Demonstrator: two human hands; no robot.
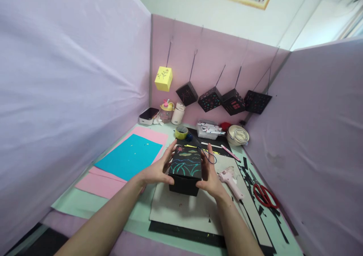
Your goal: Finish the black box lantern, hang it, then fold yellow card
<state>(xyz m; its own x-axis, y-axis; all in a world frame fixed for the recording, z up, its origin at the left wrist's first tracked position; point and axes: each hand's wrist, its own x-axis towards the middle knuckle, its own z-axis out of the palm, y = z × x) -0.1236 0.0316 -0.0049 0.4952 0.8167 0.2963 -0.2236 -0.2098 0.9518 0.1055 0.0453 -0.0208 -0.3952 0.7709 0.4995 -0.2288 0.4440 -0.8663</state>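
As the left hand (157,170) and right hand (210,177) grasp a box (185,167) at lower centre, their grip spans its opposite sides. Scissors (266,195) lie at lower right.

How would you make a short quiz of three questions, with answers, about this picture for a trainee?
1. How is the nearest black box held?
2. True or false: in the picture, the red scissors lie to the right of the glue gun.
3. Which colour is the hanging box farthest to the left?
A) black
B) yellow
C) red

Key:
1. With two hands: the left hand and the right hand, at opposite sides.
2. True.
3. B.
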